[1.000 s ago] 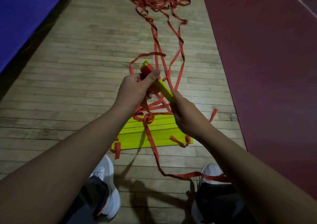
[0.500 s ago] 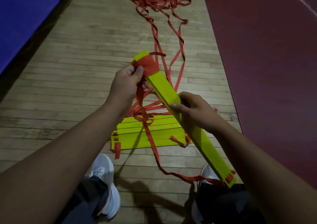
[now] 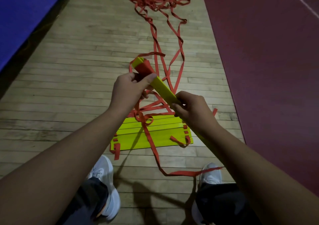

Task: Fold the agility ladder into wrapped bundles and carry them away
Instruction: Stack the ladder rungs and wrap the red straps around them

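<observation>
I hold a bundle of yellow rungs [image 3: 164, 91] slanting from upper left to lower right above the floor. Red strap is wound around its far end [image 3: 145, 67]. My left hand [image 3: 128, 90] grips the bundle at that wrapped end, thumb on top. My right hand [image 3: 193, 111] grips the bundle lower down, and its near end is hidden under my forearm. Below my hands a flat stack of yellow rungs [image 3: 151, 136] lies on the wooden floor. Loose red strap [image 3: 179, 40] trails away to a tangled pile [image 3: 155, 0] at the far end.
A blue mat [image 3: 22, 14] borders the wooden floor on the left, and a dark red mat [image 3: 267, 61] runs along the right. My two white shoes [image 3: 103, 173] stand just behind the rung stack. One strap crosses the right shoe [image 3: 212, 173].
The bundle swung out to show its full length, then turned back so its near end is hidden under my right arm. Both hands kept their grip.
</observation>
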Tool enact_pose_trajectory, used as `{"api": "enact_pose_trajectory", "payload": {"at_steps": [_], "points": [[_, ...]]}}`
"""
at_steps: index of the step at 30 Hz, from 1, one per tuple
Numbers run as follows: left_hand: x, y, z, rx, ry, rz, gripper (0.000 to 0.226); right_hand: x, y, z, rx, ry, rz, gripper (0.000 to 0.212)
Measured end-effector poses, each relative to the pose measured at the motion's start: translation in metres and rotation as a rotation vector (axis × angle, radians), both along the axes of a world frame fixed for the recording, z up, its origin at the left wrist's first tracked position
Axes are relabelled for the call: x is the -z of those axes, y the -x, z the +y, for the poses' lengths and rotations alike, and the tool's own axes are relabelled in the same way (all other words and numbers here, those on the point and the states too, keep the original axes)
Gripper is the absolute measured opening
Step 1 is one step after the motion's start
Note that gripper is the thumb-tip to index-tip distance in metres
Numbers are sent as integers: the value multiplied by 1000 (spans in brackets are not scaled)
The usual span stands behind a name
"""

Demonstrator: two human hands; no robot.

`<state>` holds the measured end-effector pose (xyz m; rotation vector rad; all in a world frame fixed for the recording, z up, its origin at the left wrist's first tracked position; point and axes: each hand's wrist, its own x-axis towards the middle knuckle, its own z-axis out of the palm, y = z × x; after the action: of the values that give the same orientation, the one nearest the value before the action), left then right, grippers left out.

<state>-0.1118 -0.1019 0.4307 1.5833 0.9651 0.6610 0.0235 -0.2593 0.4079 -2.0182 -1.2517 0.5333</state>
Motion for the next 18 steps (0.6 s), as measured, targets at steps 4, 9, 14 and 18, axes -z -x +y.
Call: {"api": "enact_pose_trajectory", "payload": {"at_steps": [4,9,14,18], "points": [[1,-1,-2,-79,-10,-19,27,4,7,3,-16,-31,-74,10],[-2,1,7,-118,60,-114,20,-8,9,1,-73,0,171,9],[-2,4,21,-81,140,-252,17,-16,-3,-4,-128,21,558,31],[-3,3,21,0,79,-227,11,-12,-1,-3,-74,42,566,41]]}}
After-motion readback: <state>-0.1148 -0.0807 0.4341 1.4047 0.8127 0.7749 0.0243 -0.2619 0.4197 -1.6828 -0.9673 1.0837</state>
